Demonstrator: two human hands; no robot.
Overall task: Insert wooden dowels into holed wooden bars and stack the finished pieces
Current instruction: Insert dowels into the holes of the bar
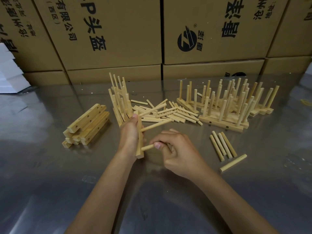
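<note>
Now: my left hand (129,132) grips the holed bar (139,141) upright, two dowels already seated higher up. My right hand (175,149) pinches a third dowel (147,147), its tip at the lowest hole. Best to keep it square to the bar's face and push straight; a tilt would likely bind. Steel tabletop (152,200), reflective. Loose dowels (168,112) ahead, blank bars (86,125) left, finished pieces (224,107) right, cardboard cartons (118,31) behind.
</note>
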